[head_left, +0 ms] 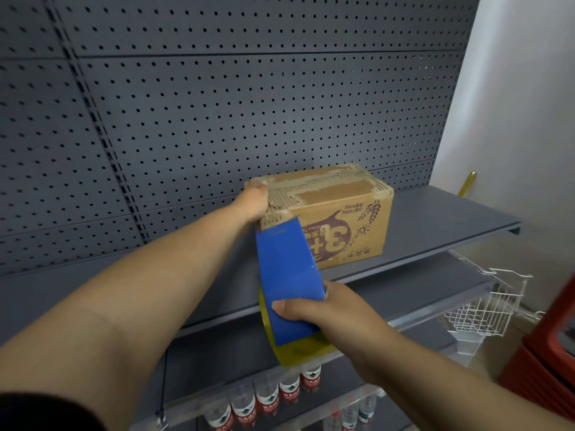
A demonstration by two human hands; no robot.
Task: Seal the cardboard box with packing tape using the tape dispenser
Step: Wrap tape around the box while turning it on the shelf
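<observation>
A closed cardboard box (351, 219) with purple print stands on a grey shelf (435, 225); old tape scars run along its top. My left hand (255, 197) rests against the box's left end, fingers over the top edge. My right hand (323, 309) grips a blue tape dispenser (286, 275) carrying a yellowish tape roll (298, 349). The dispenser's front end meets the box's near left top corner, while its body slopes down toward me in front of the shelf edge.
A grey pegboard wall (217, 119) backs the shelf. Lower shelves hold several water bottles (267, 399) with red labels. A white wire basket (485, 306) hangs to the right, and a red object (547, 356) stands at the far right by the white wall.
</observation>
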